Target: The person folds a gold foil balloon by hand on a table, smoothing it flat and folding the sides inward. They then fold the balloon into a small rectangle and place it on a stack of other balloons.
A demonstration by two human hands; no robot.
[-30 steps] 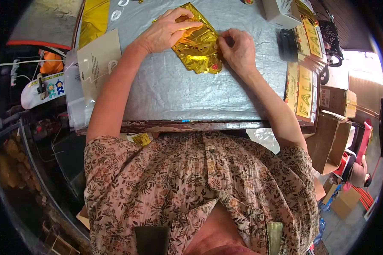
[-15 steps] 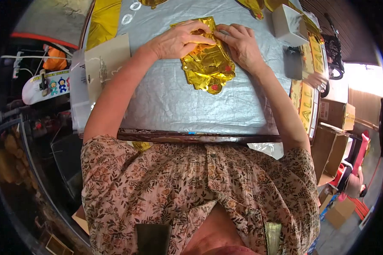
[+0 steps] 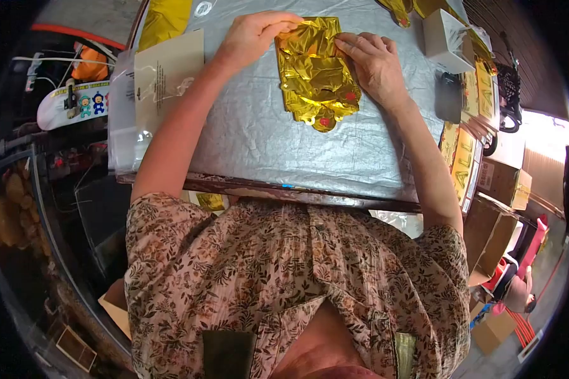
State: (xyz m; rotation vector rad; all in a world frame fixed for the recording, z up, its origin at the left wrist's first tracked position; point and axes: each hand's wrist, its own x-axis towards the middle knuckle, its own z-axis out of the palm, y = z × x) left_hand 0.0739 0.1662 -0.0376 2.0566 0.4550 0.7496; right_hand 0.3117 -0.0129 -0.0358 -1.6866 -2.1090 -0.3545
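Note:
A folded gold foil piece (image 3: 319, 76) with red spots near its scalloped lower end lies flat on the silver-covered table (image 3: 265, 151). At its upper left corner, my left hand (image 3: 259, 38) has its fingers pressed together on the foil's edge. My right hand (image 3: 374, 66) rests along the upper right edge, with thumb and fingertips closed on the foil there. The foil's middle shows uncovered between the two hands.
Left on the table are a beige card (image 3: 167, 82) and gold foil (image 3: 164, 24). A white box (image 3: 446, 41), a dark cup (image 3: 449, 98) and printed packets (image 3: 464, 161) stand right. Cardboard boxes (image 3: 490, 237) and a person (image 3: 517, 292) are beyond.
My left hand has moved up and left, off the foil's middle to its top corner. My right hand stays at the right edge. The foil's upper part now lies flatter. The whole view has shifted slightly.

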